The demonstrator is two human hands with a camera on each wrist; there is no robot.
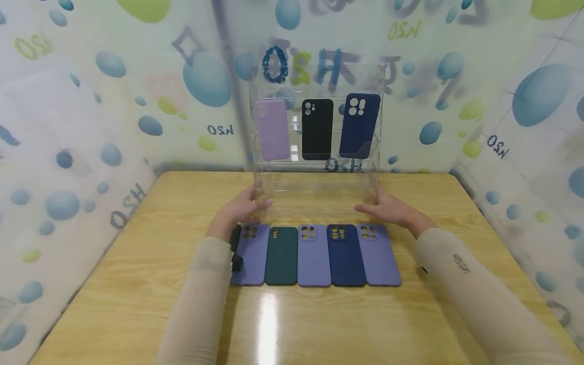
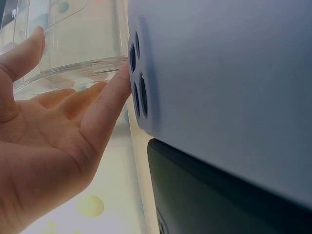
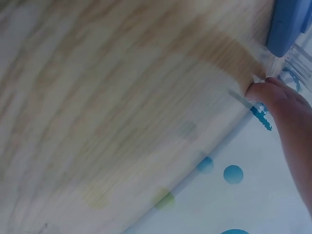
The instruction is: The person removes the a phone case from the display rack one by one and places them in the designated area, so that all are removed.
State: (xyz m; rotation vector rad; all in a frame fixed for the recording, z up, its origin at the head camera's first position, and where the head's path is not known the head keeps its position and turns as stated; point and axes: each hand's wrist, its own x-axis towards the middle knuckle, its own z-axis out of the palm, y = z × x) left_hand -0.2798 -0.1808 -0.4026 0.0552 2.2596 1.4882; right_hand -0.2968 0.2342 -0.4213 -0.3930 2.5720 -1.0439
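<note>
Head view: a clear acrylic display rack stands at the far middle of the wooden table, and is flanked at its base by the left hand and right hand, fingers straight and laid flat against its side walls; three phone cases sit on its upper tier, and a row of five cases lies just in front. Left wrist view: the left hand's fingers are seen extended, tips touching the rack's clear edge beside a lilac case. Right wrist view: only a fingertip pressed at the rack's corner is shown, so the step is judged to be positioning the rack, and even two-sided pressure is judged needed next so the upper cases are not tipped.
</note>
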